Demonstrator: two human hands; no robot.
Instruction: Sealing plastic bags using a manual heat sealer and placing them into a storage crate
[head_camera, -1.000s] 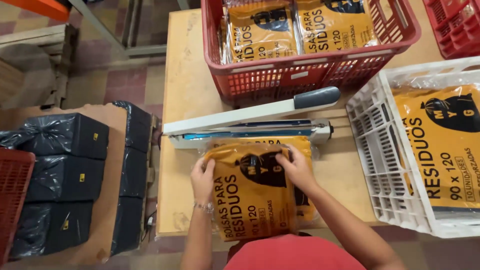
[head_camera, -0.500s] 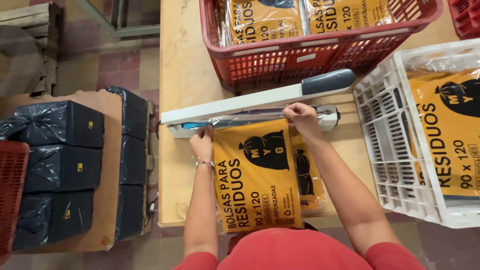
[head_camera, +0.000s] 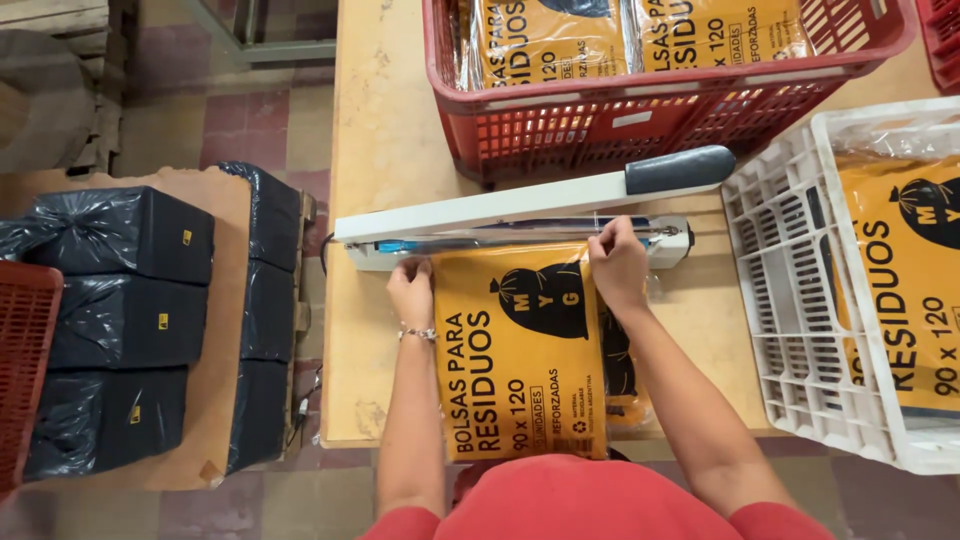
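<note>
A flat yellow plastic package of folded black bags (head_camera: 520, 350) lies on the wooden table (head_camera: 385, 130) in front of me. Its clear top edge rests on the bar of a white heat sealer (head_camera: 500, 225), whose arm with a grey handle (head_camera: 680, 170) is raised. My left hand (head_camera: 410, 290) pinches the package's top left corner at the sealer. My right hand (head_camera: 618, 262) grips the top right corner. Another package peeks out underneath on the right.
A red crate (head_camera: 640, 110) with yellow packages stands behind the sealer. A white crate (head_camera: 790, 300) holding more packages sits at the right. Black wrapped bundles (head_camera: 120, 300) are stacked on a board at the left, beside a red crate edge (head_camera: 20, 370).
Both hands have slid the yellow package forward so its top edge now lies on the sealer bar. The view has shifted slightly.
</note>
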